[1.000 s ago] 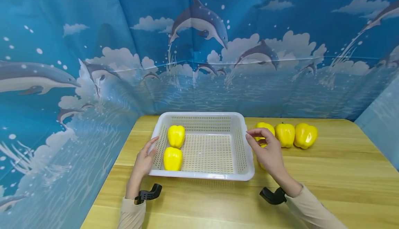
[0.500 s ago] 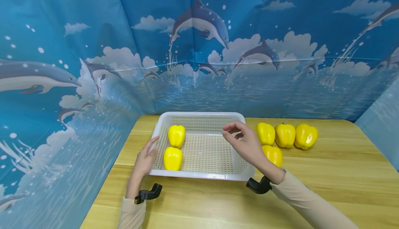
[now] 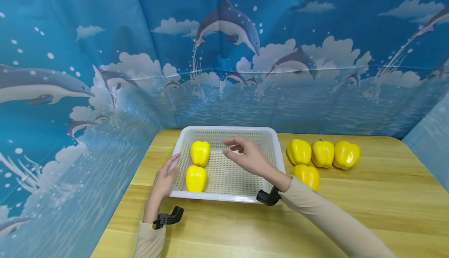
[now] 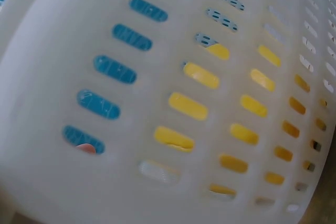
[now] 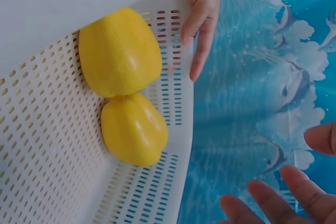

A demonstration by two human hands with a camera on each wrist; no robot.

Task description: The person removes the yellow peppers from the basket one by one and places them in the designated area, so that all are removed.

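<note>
A white slotted plastic basket [image 3: 229, 128] stands on the table with two yellow bell peppers, a far one [image 3: 200, 153] and a near one [image 3: 196, 179], along its left side. My left hand [image 3: 165, 182] rests at the basket's left rim, fingers extended. Over the basket's middle hovers my right hand [image 3: 247, 156], fingers loosely bent, holding nothing; the right wrist view shows its spread fingertips [image 5: 310, 195] apart from the peppers. Close up in the left wrist view, the basket wall [image 4: 42, 103] shows yellow through its slots.
Right of the basket, several more yellow bell peppers sit on the wooden table [image 3: 379, 180]: three in a back row, including the middle one [image 3: 322, 154], and a nearer one [image 3: 306, 177] partly behind my right sleeve. A blue dolphin-print curtain [image 3: 224, 94] hangs behind.
My right hand has moved left from beside the basket's right rim to above its middle, uncovering the peppers on the right. The left hand and both peppers in the basket stay put.
</note>
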